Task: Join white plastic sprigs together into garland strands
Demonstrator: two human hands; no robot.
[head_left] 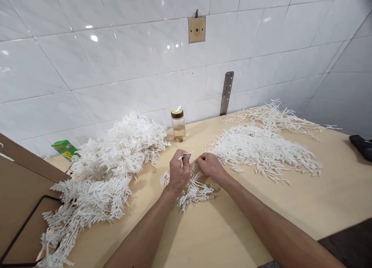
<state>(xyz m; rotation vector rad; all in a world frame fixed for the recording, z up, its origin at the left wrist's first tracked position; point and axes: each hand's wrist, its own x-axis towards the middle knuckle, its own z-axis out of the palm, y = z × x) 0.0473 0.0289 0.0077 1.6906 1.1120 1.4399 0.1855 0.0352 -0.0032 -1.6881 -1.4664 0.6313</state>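
My left hand (178,176) is closed around a white branching plastic sprig (182,158), whose thin tips stick out above the fingers. Close beside it, my right hand (212,167) is pinched, its fingertips just right of the left hand. Whatever those right fingers hold is hidden or too small to make out. Below and between the hands lies a small heap of white sprigs (196,193) on the tabletop. A tall, tangled pile of white branching plastic (116,155) stands to the left. On the right spreads a flatter pile of white sprigs (261,150).
Thin bare white stems (274,117) lie at the back right. A lidded jar of liquid (178,131) and a metal bracket (227,93) stand near the tiled wall. At left are a green box (65,149) and a brown panel (24,179); a black object (362,147) sits far right.
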